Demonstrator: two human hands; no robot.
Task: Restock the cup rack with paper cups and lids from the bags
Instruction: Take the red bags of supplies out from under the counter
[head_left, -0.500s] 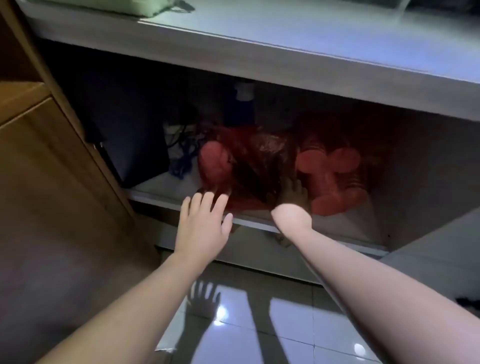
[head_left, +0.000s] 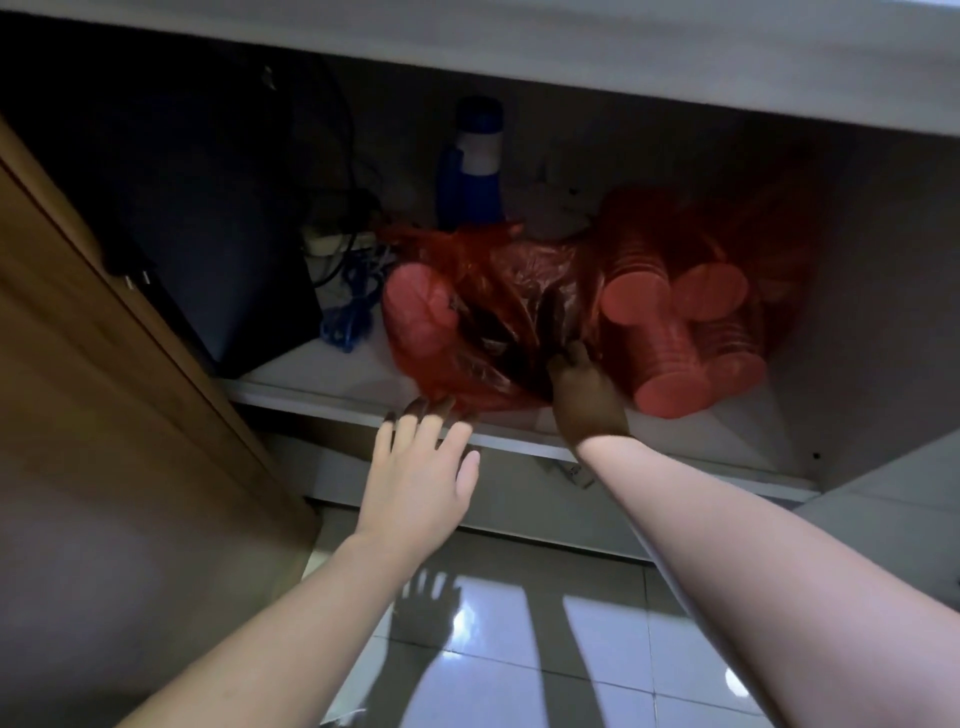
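Note:
Two red translucent plastic bags lie on a low white shelf (head_left: 332, 379) under a counter. The left bag (head_left: 467, 317) holds a round stack and dark folds. The right bag (head_left: 691, 322) is full of stacked cups lying on their sides. My left hand (head_left: 421, 473) is spread, fingers straight, its fingertips at the left bag's front edge on the shelf lip. My right hand (head_left: 584, 395) reaches into the shaded shelf between the two bags, its fingers against the plastic; whether they pinch it is hidden in the dark.
A blue bottle with a white label (head_left: 470, 161) stands behind the bags. Blue cable coils (head_left: 348, 317) and a power strip lie to the left, beside a dark box (head_left: 208, 234). A wooden cabinet door (head_left: 78, 364) stands open at left. Glossy floor tiles (head_left: 519, 649) are below.
The view has come closer and lower to the shelf. Both hands have pushed forward: the left fingertips now reach the bag's edge, the right hand is deeper between the bags.

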